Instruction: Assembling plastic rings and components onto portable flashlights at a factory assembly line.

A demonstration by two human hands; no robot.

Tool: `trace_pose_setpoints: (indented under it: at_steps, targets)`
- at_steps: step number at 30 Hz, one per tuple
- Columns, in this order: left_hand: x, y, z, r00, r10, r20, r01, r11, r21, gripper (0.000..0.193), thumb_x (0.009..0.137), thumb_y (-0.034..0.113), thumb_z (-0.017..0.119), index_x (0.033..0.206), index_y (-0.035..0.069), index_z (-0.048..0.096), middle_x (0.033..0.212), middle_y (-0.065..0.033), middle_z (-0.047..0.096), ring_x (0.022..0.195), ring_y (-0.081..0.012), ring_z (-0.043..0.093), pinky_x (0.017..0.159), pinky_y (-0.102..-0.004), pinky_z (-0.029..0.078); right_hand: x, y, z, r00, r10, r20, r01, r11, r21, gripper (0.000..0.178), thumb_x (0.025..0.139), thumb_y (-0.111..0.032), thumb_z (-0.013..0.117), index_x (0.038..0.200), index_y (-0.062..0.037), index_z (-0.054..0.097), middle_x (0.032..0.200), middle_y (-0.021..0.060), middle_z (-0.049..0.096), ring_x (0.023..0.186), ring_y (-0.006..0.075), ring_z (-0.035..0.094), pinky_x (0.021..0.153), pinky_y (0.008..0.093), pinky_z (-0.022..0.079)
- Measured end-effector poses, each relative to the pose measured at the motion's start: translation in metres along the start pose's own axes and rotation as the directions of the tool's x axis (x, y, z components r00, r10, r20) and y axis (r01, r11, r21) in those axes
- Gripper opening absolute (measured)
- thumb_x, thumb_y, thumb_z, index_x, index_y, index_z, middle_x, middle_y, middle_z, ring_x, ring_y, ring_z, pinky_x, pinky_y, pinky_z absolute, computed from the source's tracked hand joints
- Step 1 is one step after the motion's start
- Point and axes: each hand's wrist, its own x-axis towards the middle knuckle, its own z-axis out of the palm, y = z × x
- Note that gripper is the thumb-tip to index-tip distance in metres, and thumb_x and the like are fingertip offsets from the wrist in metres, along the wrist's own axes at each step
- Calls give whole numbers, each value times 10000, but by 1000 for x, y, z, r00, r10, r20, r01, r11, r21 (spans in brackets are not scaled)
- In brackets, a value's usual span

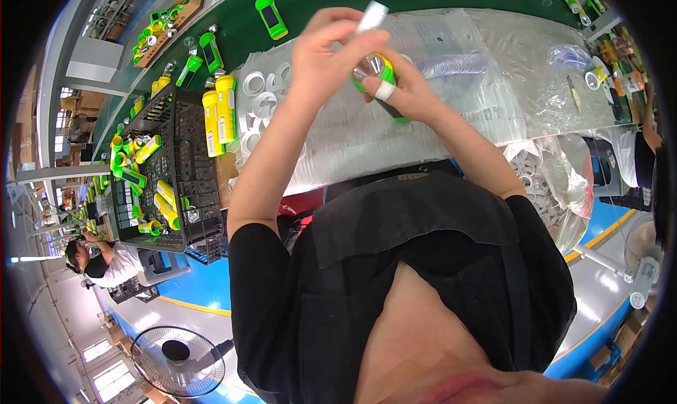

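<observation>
The green-and-yellow flashlight [377,76] is being held above the counter [451,115], its long axis tilting lens-up. The right hand [409,94] is wrapping its body, fingers closed. The left hand [328,55] is pinching a white stick [371,16] just above the lens.

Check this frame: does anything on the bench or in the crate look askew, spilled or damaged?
Nothing looks damaged or spilled. The flashlights in the black crate lie jumbled at mixed angles. The left hand works at the head of a green flashlight held by the right hand, whose one finger wears a white wrap, possibly tape.
</observation>
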Motion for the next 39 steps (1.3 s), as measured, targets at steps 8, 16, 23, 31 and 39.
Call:
trace_pose_setpoints:
  at_steps: [8,16,23,31,39]
  targets:
    - [-33,18,-12,947,307,96,-321,872,369,369,585,194,897,916,106,759,1044,-56,586,810,-171,556,660,-294,490,-1,7,-7,993,-118,-21,117,993,-8,439,940,-204,616,1318,-60,445,1082,64,572,908,133,592,720,283,524]
    - [-34,22,-8,961,219,169,-267,895,356,374,609,170,885,951,97,755,1070,-39,564,852,-151,524,715,-273,478,3,-18,-18,939,-324,-116,326,945,-3,477,903,-186,675,1325,-56,493,1260,65,577,1050,186,607,921,334,487]
    - [-31,23,16,945,253,207,-316,871,376,446,618,189,875,1002,108,663,1093,-88,579,982,-288,579,785,-390,496,17,-90,-70,924,-167,345,367,639,-676,356,785,-236,775,1059,-55,637,972,67,644,873,229,618,727,330,466]
    - [-32,18,35,976,52,213,-100,970,220,382,705,166,846,980,93,592,999,-31,701,920,-225,662,783,-339,505,46,-139,-58,798,280,534,345,514,-785,245,719,-111,764,853,-27,577,777,60,506,733,212,523,651,339,452]
    - [-31,16,42,973,75,217,-124,968,220,349,706,160,819,963,105,590,972,-32,681,879,-260,643,698,-352,500,35,-138,-62,806,301,509,339,470,-815,277,731,-178,769,799,-14,557,752,73,525,675,217,523,614,347,442]
